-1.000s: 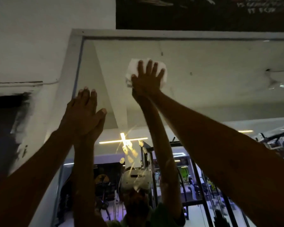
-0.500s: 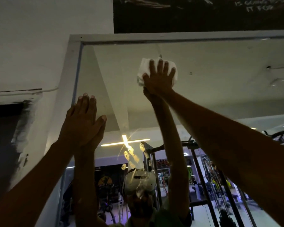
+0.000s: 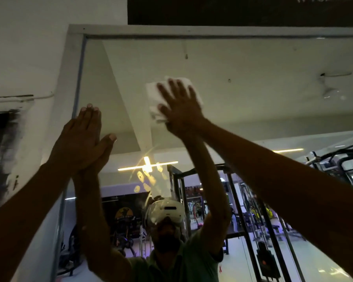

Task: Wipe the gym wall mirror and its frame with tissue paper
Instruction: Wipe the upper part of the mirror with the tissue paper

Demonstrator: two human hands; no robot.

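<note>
Tissue paper [image 3: 153,92] under flat right hand [image 3: 179,110] on mirror [image 3: 243,82]; left hand [image 3: 80,139] flat, holding nothing

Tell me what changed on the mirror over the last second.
The right hand slid the folded white tissue paper rightwards and lower on the glass, away from the grey frame's top rail. It still presses it flat. The left hand stays braced, fingers straight, near the frame's left side.

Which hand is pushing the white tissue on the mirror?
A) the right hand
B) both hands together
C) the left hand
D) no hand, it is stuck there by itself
A: the right hand lies flat over the white tissue, pressing it to the mirror, while the left hand rests bare near the frame.
</note>
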